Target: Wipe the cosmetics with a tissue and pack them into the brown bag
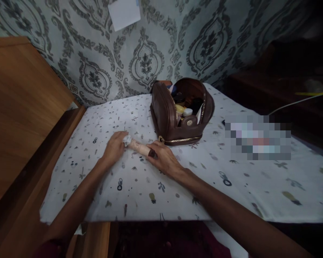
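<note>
A slim beige tube [140, 147] with small print and a dark brown end lies slantwise between my two hands, low over the patterned cloth. My right hand [164, 158] is closed around its dark end. At the other end, my left hand [115, 145] is closed with its fingertips against a crumpled whitish bit [127, 140]; I cannot tell whether this is tissue or part of the tube. Just beyond my right hand stands a brown leather-look cosmetic bag [164, 114], unzipped. Inside it show a white-lidded jar [187, 112], a yellow item [179, 109] and several dark things.
A white cloth [161, 200] with small plant prints covers the table. At the right lies a blurred-out object [258, 139], with a thin cable [293, 103] behind it. Wooden furniture [24, 93] borders the left, and patterned wallpaper [146, 61] rises behind.
</note>
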The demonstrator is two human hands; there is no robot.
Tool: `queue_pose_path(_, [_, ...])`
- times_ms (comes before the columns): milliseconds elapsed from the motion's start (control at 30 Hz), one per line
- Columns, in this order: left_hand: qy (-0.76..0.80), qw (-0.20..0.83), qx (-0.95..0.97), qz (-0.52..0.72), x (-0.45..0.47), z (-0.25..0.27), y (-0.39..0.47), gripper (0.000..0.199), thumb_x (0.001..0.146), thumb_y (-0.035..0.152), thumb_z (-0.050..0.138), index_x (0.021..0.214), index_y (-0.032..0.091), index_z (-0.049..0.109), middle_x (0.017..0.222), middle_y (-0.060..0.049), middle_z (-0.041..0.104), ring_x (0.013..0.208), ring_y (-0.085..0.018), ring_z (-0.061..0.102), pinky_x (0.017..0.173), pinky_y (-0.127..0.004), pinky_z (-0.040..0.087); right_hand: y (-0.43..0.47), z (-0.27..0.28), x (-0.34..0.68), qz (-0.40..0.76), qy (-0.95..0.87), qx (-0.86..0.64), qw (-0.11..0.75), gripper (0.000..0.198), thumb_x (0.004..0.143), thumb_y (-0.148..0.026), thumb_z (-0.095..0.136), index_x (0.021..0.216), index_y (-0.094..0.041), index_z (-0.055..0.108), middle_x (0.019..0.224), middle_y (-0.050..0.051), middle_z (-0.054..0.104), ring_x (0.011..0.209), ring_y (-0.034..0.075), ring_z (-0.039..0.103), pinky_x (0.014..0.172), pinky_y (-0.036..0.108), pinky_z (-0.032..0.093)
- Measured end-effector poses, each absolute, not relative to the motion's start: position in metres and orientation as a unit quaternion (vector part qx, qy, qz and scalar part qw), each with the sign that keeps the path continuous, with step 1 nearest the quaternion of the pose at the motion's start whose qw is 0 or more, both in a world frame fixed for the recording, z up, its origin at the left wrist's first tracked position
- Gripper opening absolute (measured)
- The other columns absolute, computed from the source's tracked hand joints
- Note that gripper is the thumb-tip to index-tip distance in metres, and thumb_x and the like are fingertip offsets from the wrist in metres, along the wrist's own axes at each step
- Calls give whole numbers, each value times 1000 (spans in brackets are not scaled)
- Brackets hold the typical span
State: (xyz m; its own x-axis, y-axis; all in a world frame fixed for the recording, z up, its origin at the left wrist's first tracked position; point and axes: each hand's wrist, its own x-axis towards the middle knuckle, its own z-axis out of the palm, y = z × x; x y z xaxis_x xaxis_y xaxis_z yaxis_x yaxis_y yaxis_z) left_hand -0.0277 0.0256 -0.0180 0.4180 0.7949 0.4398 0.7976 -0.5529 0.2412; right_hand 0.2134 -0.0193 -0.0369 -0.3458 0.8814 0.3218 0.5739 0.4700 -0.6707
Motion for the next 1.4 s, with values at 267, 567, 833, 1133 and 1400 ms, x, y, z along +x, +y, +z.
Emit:
queue_pose_path(267, [-521, 0, -813, -261, -39, -30, 20, 55, 79, 2, 41, 131, 12, 56, 130, -14, 62, 123, -26, 56, 108, -48, 46, -19, -39, 212, 255, -744, -471, 400, 26, 80, -13, 63, 105, -19, 61, 86, 3, 65, 75, 17, 59, 71, 29, 47])
queue_pose_path(567, [-351, -1, -902, -252, 25, -27, -29, 62, 88, 2, 37, 148, 18, 38, 142, -15, 54, 135, -24, 48, 112, -47, 44, -19, -37, 213, 258, -743, -472, 398, 22, 72, -6, 55, 90, -19, 59, 82, 2, 61, 74, 17, 57, 71, 27, 45])
queue_pose_path(833, [-356, 45, -900, -248, 9, -37, -21, 63, 91, 2, 35, 152, 17, 32, 144, -17, 53, 138, -25, 46, 113, -48, 44, -17, -38, 214, 264, -738, -477, 397, 10, 80, -18, 59, 90, -19, 61, 82, 3, 64, 77, 18, 60, 73, 29, 46])
queue_pose_path(1133, [-504, -1, -816, -284, -59, -46, 17, 62, 82, 1, 40, 141, 15, 48, 138, -14, 58, 130, -25, 53, 111, -52, 44, -21, -32, 216, 272, -738, -476, 393, 34, 81, -17, 58, 115, -20, 63, 87, 4, 68, 74, 18, 59, 68, 30, 47])
queue_pose_path(1400, [-436, -3, -855, -282, -40, -32, 1, 64, 88, 2, 39, 150, 20, 37, 146, -15, 51, 136, -26, 46, 112, -52, 42, -22, -26, 213, 391, -644, -479, 450, 33, 82, -32, 60, 109, -17, 70, 76, 2, 65, 68, 16, 58, 64, 29, 46])
